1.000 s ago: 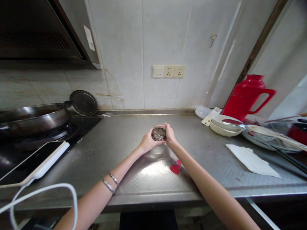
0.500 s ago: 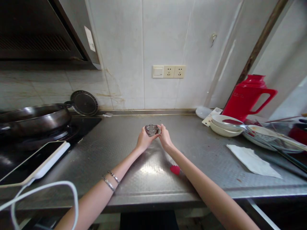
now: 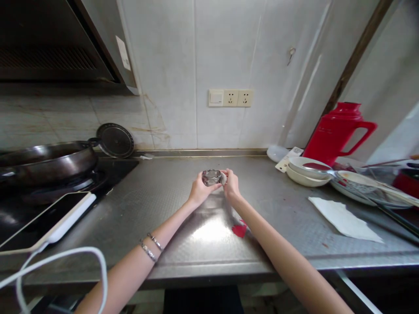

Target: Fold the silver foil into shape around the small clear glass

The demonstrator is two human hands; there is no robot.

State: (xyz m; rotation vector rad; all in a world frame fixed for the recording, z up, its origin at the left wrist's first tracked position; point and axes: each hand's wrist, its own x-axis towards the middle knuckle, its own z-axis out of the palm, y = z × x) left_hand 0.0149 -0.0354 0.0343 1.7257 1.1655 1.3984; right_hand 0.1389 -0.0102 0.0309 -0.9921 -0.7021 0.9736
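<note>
Above the middle of the counter (image 3: 157, 183), my left hand (image 3: 200, 191) is closed round a small, see-through greyish glass bowl (image 3: 211, 177) with a wavy, faceted look. My right hand (image 3: 231, 185) is at the bowl's right side, its fingers bent round a small whitish piece (image 3: 224, 179) against the rim; its kind does not show. Below my right wrist a red piece (image 3: 239, 228) shows at the forearm's edge. A pale greyish strip runs up from it towards the hand, and my forearm hides part of it.
To the left are a hob with a steel pan (image 3: 49, 163), a phone (image 3: 49, 222) and a white cable (image 3: 65, 252). To the right stand a red thermos flask (image 3: 337, 133), stacked bowls (image 3: 306, 176), plates with utensils and a white paper sheet (image 3: 343, 220).
Both hands and the glass bowl have shifted slightly to the right. My right hand has turned a little at the rim. More of the red piece and the pale strip shows.
</note>
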